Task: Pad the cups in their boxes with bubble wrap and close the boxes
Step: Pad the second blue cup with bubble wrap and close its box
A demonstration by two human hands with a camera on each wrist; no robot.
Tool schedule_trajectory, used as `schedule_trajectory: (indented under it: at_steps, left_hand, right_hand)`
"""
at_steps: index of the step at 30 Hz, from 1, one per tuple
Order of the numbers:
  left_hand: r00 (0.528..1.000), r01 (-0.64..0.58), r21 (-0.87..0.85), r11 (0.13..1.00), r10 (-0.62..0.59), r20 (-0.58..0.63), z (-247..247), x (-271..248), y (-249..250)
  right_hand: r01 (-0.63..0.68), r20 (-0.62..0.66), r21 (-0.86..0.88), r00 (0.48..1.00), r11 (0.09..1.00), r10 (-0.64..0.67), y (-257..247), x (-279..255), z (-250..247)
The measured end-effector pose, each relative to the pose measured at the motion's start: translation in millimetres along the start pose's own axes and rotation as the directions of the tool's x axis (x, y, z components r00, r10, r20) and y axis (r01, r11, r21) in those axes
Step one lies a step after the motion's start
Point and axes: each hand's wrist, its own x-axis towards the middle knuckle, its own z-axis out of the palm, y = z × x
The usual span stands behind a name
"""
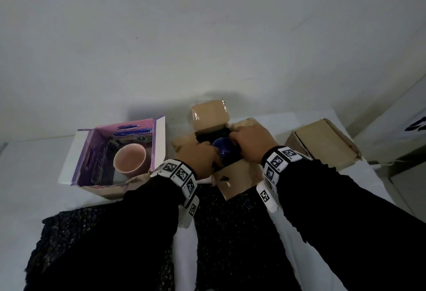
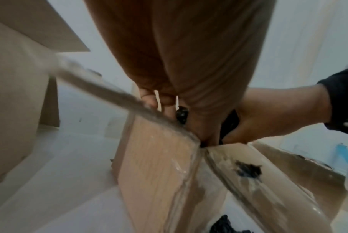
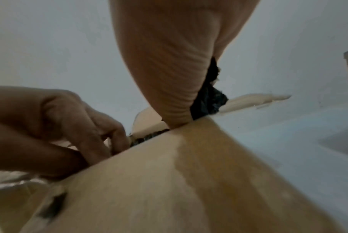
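Cups sat in two open boxes on the bench. The blue cup (image 1: 222, 153) stood inside the middle brown box (image 1: 239, 182), between the two hands, with black bubble wrap (image 1: 213, 135) around it. The fingers of the left hand (image 1: 199, 156) were curled down into the box just left of the cup, and the fingers of the right hand (image 1: 251, 143) were curled over dark wrap at its far right edge. The step in hand seemed to be tucking the padding around this cup. Next, the four flaps would need folding shut. The pink cup (image 1: 130, 159) waited unpadded in the purple box (image 1: 92, 152), left of the left fingers. More wrap (image 1: 230, 233) lay near the wrists.
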Motion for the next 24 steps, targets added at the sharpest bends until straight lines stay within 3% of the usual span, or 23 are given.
schedule_trajectory:
  at_steps: [3,7,12,14,18,22,24]
  left_hand:
    - [0.996,0.085,0.106,0.991,-0.081,-0.040,-7,3,16]
    - [0.991,0.118,0.108,0.987,-0.110,-0.077,-10,5,22]
    - [0.989,0.035,0.091,0.995,-0.021,-0.146,-8,8,18]
    - [0.992,0.041,0.151,0.988,-0.022,-0.122,-6,9,16]
    - [0.993,0.093,0.244,0.965,-0.072,-0.094,-5,9,14]
    - [0.994,0.091,0.241,0.966,-0.074,-0.077,-8,10,12]
    - [0.996,0.084,0.236,0.968,-0.074,-0.052,-9,11,11]
  right_hand:
    - [-0.039,0.080,0.174,0.996,0.984,0.025,3,-1,3]
    - [-0.071,0.191,0.347,0.982,0.935,0.003,16,-6,-9]
    - [-0.099,0.160,0.344,0.986,0.934,0.045,21,-7,-5]
    - [-0.089,0.130,0.302,0.990,0.949,0.052,17,-6,-1]
    - [-0.045,0.045,0.028,0.998,0.999,0.044,11,-2,5]
    - [-0.035,0.116,-0.121,0.992,0.992,0.049,8,-1,4]
    - [-0.032,0.198,-0.117,0.979,0.993,0.055,10,-1,0]
